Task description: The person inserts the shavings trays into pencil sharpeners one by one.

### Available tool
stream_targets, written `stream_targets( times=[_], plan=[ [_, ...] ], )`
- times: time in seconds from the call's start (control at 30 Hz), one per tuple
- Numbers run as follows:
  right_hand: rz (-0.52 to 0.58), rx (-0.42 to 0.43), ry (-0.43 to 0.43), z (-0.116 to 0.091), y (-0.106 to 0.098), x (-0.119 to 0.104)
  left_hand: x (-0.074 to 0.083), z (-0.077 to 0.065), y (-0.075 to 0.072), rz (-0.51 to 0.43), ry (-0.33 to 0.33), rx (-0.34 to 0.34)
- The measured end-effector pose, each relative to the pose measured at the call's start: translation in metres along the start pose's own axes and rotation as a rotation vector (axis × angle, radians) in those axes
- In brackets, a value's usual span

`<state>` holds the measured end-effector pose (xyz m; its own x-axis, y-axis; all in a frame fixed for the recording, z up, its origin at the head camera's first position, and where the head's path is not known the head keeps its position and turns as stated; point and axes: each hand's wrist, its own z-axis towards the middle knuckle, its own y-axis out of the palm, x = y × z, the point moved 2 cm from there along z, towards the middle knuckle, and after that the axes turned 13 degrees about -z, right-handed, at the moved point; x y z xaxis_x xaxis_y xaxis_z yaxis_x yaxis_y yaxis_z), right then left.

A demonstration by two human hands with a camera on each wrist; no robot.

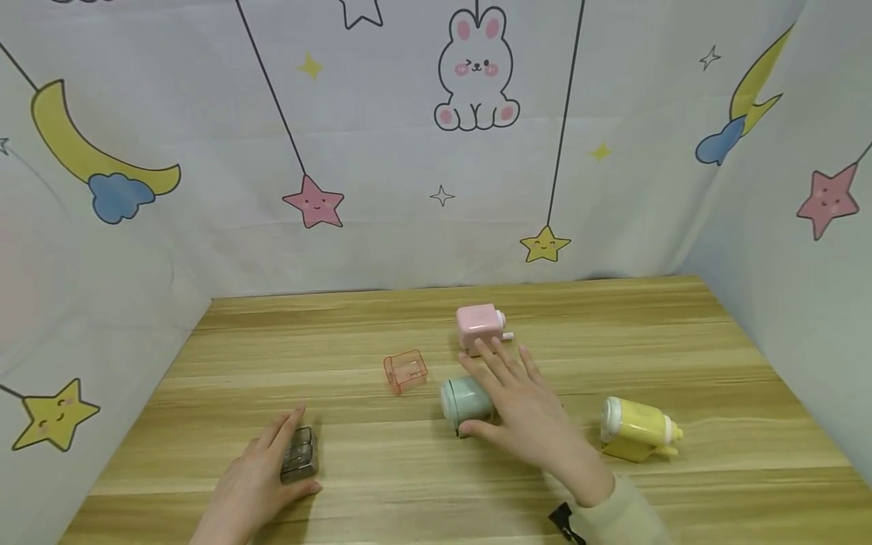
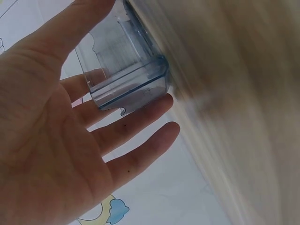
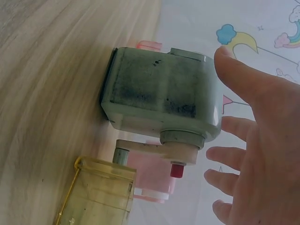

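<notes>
On the left of the table, my left hand (image 1: 248, 477) lies spread round a grey see-through drawer (image 1: 300, 456). Its thumb is on the near side, its fingers on the far side. In the left wrist view the drawer (image 2: 129, 70) stands between the thumb and the nearly straight fingers. My right hand (image 1: 527, 412) hovers at the mint green crank pencil sharpener (image 1: 466, 401), covering its right part. The right wrist view shows those fingers extended beside the sharpener (image 3: 159, 89), with its crank arm (image 3: 154, 149) and red knob (image 3: 176, 170) visible.
A pink crank sharpener (image 1: 479, 325) stands beyond the right fingertips. Left of it lies an orange see-through drawer (image 1: 406, 371). To the right is a yellow sharpener (image 1: 639, 424). A black object (image 1: 564, 522) is beside the right sleeve. Printed fabric walls (image 1: 381, 257) border the table.
</notes>
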<state>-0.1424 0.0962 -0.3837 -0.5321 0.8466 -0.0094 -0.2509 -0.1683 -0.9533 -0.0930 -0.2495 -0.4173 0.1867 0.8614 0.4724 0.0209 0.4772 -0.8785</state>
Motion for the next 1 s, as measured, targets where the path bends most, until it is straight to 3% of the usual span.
stream_targets(
  times=[0.57,1.0],
  plan=[
    [0.022,-0.01,0.0,0.006,0.011,-0.01,-0.006,-0.005,0.0,-0.007,-0.018,0.017],
    [0.05,-0.04,0.003,0.009,0.017,-0.011,-0.012,-0.005,-0.007,-0.071,0.055,0.082]
  ],
)
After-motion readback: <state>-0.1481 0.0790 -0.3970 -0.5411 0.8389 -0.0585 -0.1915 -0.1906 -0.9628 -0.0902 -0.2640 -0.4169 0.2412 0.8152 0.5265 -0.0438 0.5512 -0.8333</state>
